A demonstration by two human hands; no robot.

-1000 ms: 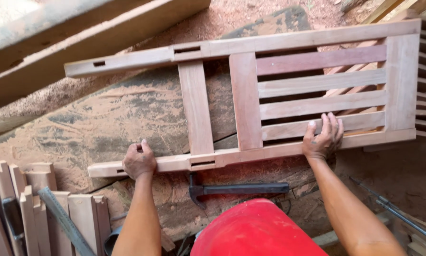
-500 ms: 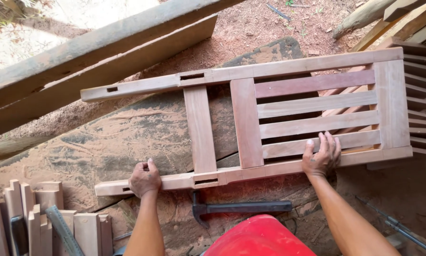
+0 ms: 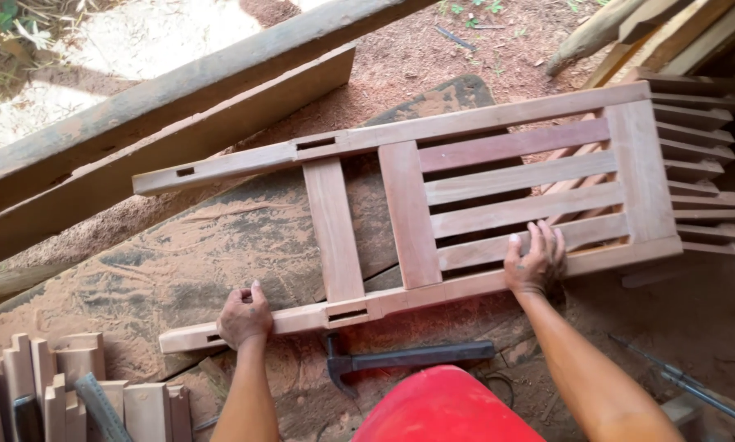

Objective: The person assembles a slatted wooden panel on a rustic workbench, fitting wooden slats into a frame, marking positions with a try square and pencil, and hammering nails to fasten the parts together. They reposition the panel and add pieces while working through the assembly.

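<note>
A slatted wooden chair frame (image 3: pixel 482 176) lies flat on a dusty worktop (image 3: pixel 179 254), with two long side rails, two upright boards and several cross slats. My left hand (image 3: pixel 243 315) grips the near rail close to its left end. Further right, my right hand (image 3: pixel 535 260) rests on the same rail with its fingers spread over the lowest slat. A black claw hammer (image 3: pixel 408 358) lies just below the near rail, between my arms.
Two long heavy beams (image 3: pixel 163 139) lie diagonally at the upper left. Short tenoned wood pieces (image 3: pixel 65 385) stand at the lower left. More slatted frames (image 3: pixel 703 164) are stacked at the right. A metal rod (image 3: pixel 686 385) lies at the lower right.
The frame sits lower and further right in view, and more of the beams and ground shows at the top. Both hands stay on the near rail.
</note>
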